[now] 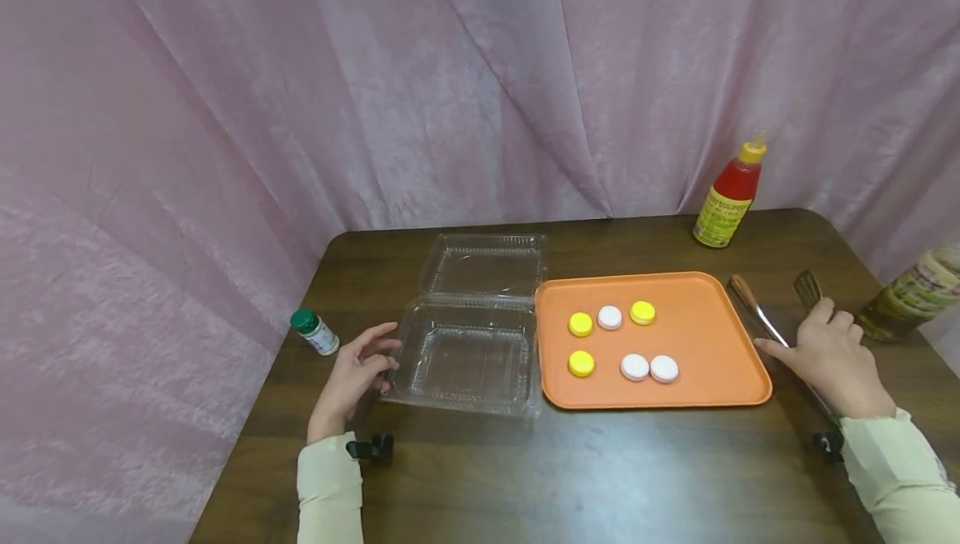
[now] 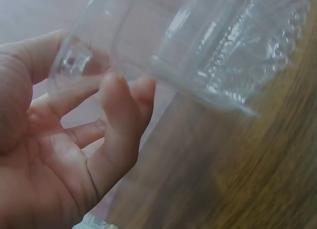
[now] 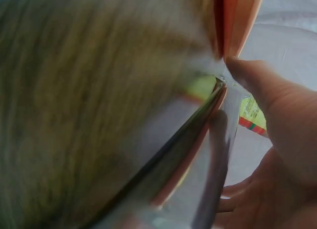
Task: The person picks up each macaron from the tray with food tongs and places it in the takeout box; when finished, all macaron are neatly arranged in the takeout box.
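A clear plastic clamshell container (image 1: 471, 398) lies unfolded on the table, its lid (image 1: 487, 269) towards the curtain. My left hand (image 1: 360, 377) holds its left edge; in the left wrist view the plastic rim (image 2: 119, 36) passes between thumb and curled fingers. My right hand (image 1: 840, 361), thumb stretched out, is just right of the orange tray (image 1: 712, 336), above a long metal utensil (image 1: 776, 329) with a wood-coloured end. A slotted metal head (image 1: 807, 288) shows beyond its fingers. Whether these two belong together is hidden. Yellow macarons (image 1: 581, 363) and white macarons (image 1: 634, 367) lie on the tray.
A red sauce bottle (image 1: 727, 194) with a yellow cap stands behind the tray. At the right edge is a large labelled bottle (image 1: 911, 294). A small green-capped bottle (image 1: 315, 331) is left of my left hand. Pink curtains (image 1: 480, 94) hang behind the table.
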{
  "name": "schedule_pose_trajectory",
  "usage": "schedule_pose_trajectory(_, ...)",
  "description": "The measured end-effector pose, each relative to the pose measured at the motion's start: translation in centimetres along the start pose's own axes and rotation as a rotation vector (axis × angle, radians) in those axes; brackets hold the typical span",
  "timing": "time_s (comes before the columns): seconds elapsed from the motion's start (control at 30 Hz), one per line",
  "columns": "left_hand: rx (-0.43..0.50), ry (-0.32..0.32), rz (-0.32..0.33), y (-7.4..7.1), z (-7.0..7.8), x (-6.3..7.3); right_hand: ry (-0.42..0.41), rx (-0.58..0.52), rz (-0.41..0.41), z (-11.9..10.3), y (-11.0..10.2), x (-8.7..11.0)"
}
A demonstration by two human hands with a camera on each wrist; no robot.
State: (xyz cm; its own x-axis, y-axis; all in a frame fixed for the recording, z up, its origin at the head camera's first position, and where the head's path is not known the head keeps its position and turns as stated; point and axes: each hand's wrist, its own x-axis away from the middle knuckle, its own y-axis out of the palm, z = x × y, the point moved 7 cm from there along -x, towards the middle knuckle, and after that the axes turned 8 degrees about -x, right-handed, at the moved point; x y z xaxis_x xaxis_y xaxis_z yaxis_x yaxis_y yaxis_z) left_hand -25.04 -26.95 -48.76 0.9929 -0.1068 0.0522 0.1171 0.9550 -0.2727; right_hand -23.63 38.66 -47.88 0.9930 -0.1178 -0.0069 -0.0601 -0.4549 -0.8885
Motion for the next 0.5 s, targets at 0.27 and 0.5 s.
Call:
schedule_pose_trajectory(0.27, 0.045, -0.024, -0.009, 0.60, -0.32, -0.14, 0.034, 0.007, -0.065, 0.80, -0.16, -0.06)
schedule_pose_trajectory(0.5, 0.066, -0.032, -0.008, 0.91, -0.21, 0.27, -0.020, -0.015, -0.041, 0.48, -0.34, -0.23)
